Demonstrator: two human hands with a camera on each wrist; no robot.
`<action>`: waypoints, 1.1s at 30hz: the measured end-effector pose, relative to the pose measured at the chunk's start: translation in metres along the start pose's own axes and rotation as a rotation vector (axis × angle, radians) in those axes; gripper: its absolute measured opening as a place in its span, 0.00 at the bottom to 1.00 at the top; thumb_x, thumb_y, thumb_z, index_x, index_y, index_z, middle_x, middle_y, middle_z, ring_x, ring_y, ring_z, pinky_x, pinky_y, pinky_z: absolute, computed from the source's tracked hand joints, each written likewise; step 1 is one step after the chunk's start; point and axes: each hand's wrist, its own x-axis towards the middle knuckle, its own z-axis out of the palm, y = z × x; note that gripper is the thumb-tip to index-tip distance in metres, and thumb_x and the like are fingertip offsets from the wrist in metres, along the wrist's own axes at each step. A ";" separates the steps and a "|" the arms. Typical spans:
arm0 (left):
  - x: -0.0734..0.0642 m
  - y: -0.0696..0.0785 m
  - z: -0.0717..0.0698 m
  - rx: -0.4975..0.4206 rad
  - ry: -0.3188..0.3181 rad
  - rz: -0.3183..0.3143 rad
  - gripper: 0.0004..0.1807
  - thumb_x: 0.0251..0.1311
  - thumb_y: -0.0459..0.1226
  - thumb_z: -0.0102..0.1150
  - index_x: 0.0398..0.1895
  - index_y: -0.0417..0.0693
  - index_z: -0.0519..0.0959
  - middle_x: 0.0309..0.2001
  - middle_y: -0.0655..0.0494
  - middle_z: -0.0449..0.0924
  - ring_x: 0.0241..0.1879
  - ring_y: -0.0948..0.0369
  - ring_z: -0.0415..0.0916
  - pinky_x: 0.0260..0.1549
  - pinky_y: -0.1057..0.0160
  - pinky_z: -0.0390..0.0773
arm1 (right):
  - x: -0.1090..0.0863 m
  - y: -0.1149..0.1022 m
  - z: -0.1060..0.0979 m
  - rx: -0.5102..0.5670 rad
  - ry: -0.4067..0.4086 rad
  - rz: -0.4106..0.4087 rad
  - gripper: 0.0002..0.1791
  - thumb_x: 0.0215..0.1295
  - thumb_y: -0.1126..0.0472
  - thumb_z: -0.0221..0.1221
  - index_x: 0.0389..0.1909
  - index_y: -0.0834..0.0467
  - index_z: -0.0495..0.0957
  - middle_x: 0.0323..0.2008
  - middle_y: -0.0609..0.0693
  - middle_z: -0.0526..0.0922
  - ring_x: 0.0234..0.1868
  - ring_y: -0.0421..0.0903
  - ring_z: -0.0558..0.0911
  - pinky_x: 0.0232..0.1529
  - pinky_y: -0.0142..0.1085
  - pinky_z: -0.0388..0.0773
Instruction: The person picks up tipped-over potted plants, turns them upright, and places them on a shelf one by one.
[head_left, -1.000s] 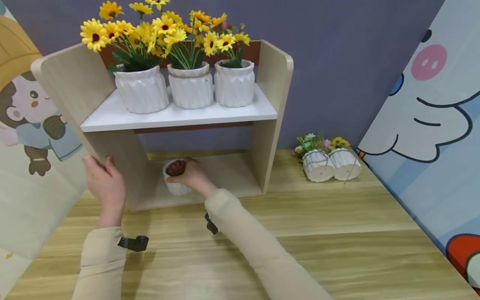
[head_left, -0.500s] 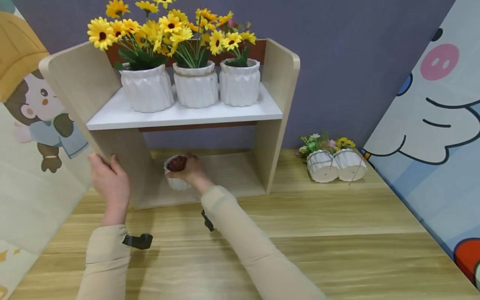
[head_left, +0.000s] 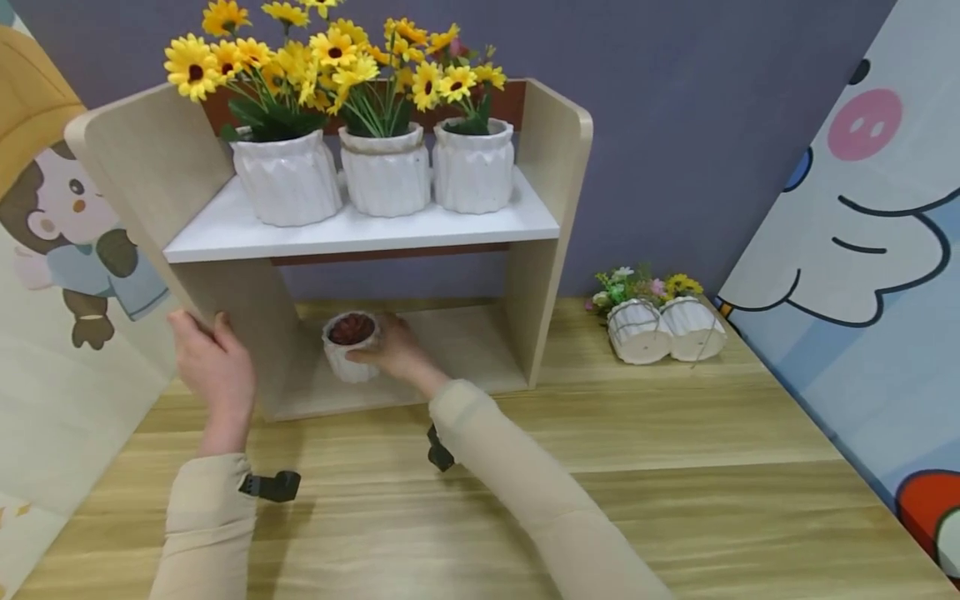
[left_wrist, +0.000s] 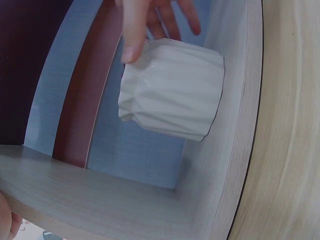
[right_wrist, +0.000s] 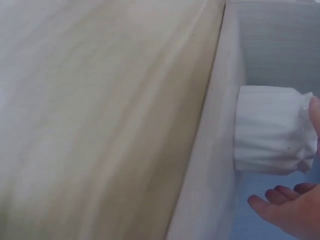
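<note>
A white ribbed pot (head_left: pixel 349 360) with a dark red succulent (head_left: pixel 352 329) stands upright on the lower board of a wooden shelf unit (head_left: pixel 551 242), towards its left side. My right hand (head_left: pixel 401 348) is at the pot's right side. In the right wrist view its fingers (right_wrist: pixel 275 200) are spread apart from the pot, and the thumb (right_wrist: pixel 315 112) is by the rim. My left hand (head_left: pixel 216 367) grips the front edge of the left side panel, thumb on the inner side. Only a bit of that hand (left_wrist: pixel 6 217) shows in the left wrist view.
Three white pots (head_left: pixel 386 179) with yellow flowers stand on the upper board (head_left: pixel 360 237). Two more flower pots (head_left: pixel 667 329) lie on their sides on the wooden table (head_left: pixel 637 500), right of the unit. A purple-grey wall (head_left: pixel 675 125) rises behind.
My right hand has loosened from the succulent pot and shifted to the right, uncovering more of its rim and plant. The left hand stays on the side panel.
</note>
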 end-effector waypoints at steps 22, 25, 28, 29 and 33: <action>0.000 0.000 -0.003 0.012 -0.024 -0.007 0.22 0.66 0.48 0.39 0.49 0.38 0.63 0.47 0.35 0.72 0.51 0.41 0.70 0.45 0.44 0.66 | -0.052 0.027 -0.023 -0.143 0.039 -0.088 0.46 0.47 0.45 0.66 0.64 0.61 0.60 0.62 0.57 0.67 0.61 0.51 0.68 0.59 0.37 0.66; 0.000 -0.001 -0.003 0.014 -0.020 -0.003 0.22 0.66 0.48 0.39 0.49 0.37 0.63 0.47 0.33 0.72 0.50 0.40 0.70 0.45 0.43 0.66 | -0.059 0.027 -0.026 -0.158 0.029 -0.120 0.46 0.47 0.44 0.66 0.64 0.61 0.60 0.62 0.57 0.66 0.61 0.51 0.68 0.60 0.37 0.65; 0.000 -0.002 -0.003 0.016 -0.017 0.004 0.21 0.66 0.47 0.40 0.49 0.37 0.63 0.46 0.33 0.72 0.49 0.39 0.70 0.45 0.43 0.65 | -0.066 0.029 -0.030 -0.163 0.031 -0.144 0.46 0.47 0.43 0.66 0.63 0.62 0.61 0.62 0.56 0.67 0.61 0.51 0.68 0.60 0.37 0.64; 0.000 -0.002 -0.003 0.016 -0.015 0.008 0.21 0.66 0.47 0.40 0.48 0.37 0.63 0.46 0.33 0.72 0.49 0.39 0.70 0.44 0.43 0.65 | -0.069 0.029 -0.032 -0.169 0.033 -0.150 0.46 0.46 0.43 0.66 0.63 0.62 0.61 0.62 0.56 0.67 0.62 0.50 0.68 0.61 0.37 0.63; 0.000 -0.002 -0.003 0.011 -0.005 0.021 0.21 0.66 0.47 0.40 0.48 0.36 0.63 0.46 0.33 0.72 0.48 0.39 0.70 0.43 0.43 0.66 | -0.078 0.033 -0.041 -0.182 0.036 -0.159 0.46 0.46 0.43 0.66 0.63 0.62 0.61 0.61 0.55 0.68 0.61 0.50 0.68 0.61 0.38 0.63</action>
